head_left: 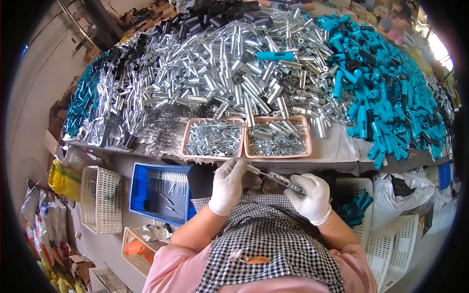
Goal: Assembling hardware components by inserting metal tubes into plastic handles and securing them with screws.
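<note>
In front of my apron, both hands wear white gloves and hold metal parts that meet in line. My left hand [228,184] is closed, pinching a slim metal rod [253,170] between thumb and fingertips. My right hand [310,196] is closed around the lower end of a shiny slotted metal tube [279,178]. A thin shaft joins the two pieces, running slantwise down to the right. Just beyond my hands, at the table's edge, stand a pink tray of small metal pins [214,157] and a second pink tray of tiny metal fittings and tubes [278,156].
A large heap of metal tubes [220,68] covers the table, with teal plastic sleeves [386,97] at right and black ones [215,17] at the back. A blue crate [138,188] holding metal rods stands lower left. White plastic baskets [101,200] flank me. Other people sit beyond the heap.
</note>
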{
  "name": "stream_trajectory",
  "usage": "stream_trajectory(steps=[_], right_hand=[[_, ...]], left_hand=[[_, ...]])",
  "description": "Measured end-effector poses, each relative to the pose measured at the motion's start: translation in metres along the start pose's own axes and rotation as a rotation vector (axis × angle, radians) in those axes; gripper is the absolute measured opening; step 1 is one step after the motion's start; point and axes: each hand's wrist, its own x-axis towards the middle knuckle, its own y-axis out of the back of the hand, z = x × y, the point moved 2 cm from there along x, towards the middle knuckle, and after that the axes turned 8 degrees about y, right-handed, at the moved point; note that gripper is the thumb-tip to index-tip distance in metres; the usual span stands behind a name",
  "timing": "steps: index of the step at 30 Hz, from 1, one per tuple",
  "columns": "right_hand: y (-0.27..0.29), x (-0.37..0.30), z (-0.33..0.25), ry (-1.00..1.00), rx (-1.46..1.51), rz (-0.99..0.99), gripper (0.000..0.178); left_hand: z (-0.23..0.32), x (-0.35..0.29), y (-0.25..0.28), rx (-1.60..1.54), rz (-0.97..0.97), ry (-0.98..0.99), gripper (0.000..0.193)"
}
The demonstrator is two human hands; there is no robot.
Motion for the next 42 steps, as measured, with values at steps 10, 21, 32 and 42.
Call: stream_trajectory(steps=[10, 21, 32, 42], right_hand=[[0.006, -0.005, 0.005, -0.007, 0.028, -0.055, 0.029], [0.006, -0.003, 0.001, 0.006, 0.032, -0.060, 0.030], [0.002, 0.001, -0.007, 0.021, 0.113, -0.039, 0.033], [0.003, -0.007, -0.008, 0.042, 0.123, 0.006, 0.033]], left_hand=[[-0.002, 0.005, 0.009, 0.070, -0.096, 0.083, 0.024], [0.005, 0.004, 0.011, 0.003, -0.110, 0.014, 0.021], [-0.001, -0.009, 0.002, 0.032, -0.198, 0.123, 0.020], [-0.013, -0.006, 0.011, 0.158, -0.207, 0.140, 0.022]])
